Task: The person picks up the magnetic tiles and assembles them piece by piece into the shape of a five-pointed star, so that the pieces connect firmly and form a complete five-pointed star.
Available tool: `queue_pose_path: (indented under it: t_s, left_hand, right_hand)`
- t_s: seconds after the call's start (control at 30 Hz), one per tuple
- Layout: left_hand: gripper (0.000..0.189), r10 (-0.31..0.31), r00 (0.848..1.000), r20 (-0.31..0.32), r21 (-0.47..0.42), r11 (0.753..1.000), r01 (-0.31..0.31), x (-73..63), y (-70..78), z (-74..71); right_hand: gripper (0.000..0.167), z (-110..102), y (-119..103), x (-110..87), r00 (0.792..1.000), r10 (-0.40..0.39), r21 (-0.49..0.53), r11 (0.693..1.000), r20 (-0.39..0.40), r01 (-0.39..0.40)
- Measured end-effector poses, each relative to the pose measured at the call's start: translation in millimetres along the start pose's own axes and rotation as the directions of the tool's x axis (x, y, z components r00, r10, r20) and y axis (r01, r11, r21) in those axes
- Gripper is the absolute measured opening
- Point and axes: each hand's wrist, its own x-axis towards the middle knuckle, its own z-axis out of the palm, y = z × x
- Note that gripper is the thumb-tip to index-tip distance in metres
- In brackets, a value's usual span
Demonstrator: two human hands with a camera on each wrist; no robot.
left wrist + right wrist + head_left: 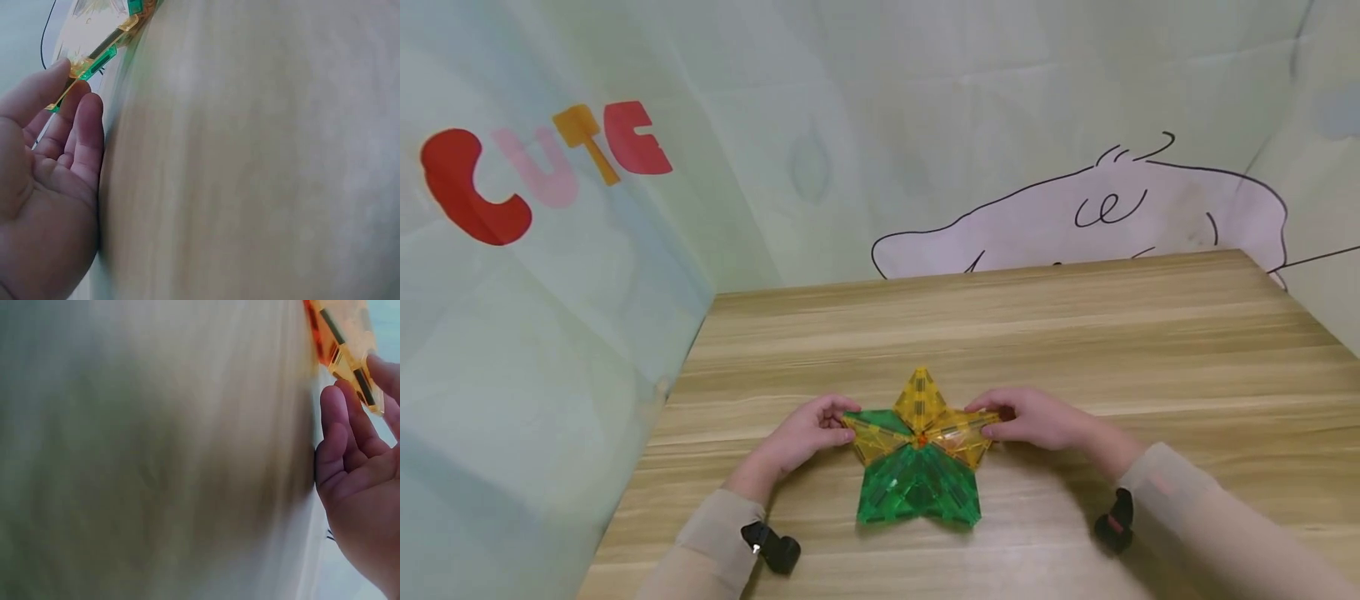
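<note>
A star of translucent magnetic tiles (919, 487) lies on the wooden table in the head view. Its upper and side points are orange-yellow, while its two lower points and part of the left one are green. My left hand (805, 432) pinches the tip of the left point between thumb and fingers. On the other side my right hand (1037, 418) pinches the right point's tip. In the left wrist view the thumb and fingers of the left hand (53, 169) meet at a tile corner. The right wrist view has the right hand (362, 469) at an orange tile edge (362, 381).
The wood-grain tabletop (1000, 325) reaches back to a printed cloth backdrop (812, 100), which also hangs along the left side. A black wrist camera (775, 550) is strapped to the left sleeve, and another (1115, 525) to the right.
</note>
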Motion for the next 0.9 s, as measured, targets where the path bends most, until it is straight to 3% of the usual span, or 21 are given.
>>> queue_pose_path:
  t_s: [0.33,0.43,0.67,0.9]
  left_hand:
    - [0.034,-0.019,0.997,-0.08,0.017,1.0,0.02,-3.3,5.2,8.3]
    - [0.032,-0.025,0.996,-0.082,0.032,0.999,0.028,-3.6,8.8,9.5]
    - [0.03,-0.02,0.997,-0.077,0.025,0.999,0.022,-11.2,34.5,11.5]
    - [0.029,-0.036,0.996,-0.079,0.019,0.999,0.037,-9.9,39.1,14.7]
  right_hand:
    - [0.034,3,9,-1.7,0.996,0.071,0.129,0.99,-0.057,-0.063]
    - [0.035,2,10,-1.9,0.993,0.096,0.158,0.984,-0.07,-0.084]
    - [0.035,1,13,-2.0,0.991,0.107,0.202,0.975,-0.075,-0.09]
    - [0.038,0,16,-2.9,0.986,0.143,0.278,0.954,-0.085,-0.114]
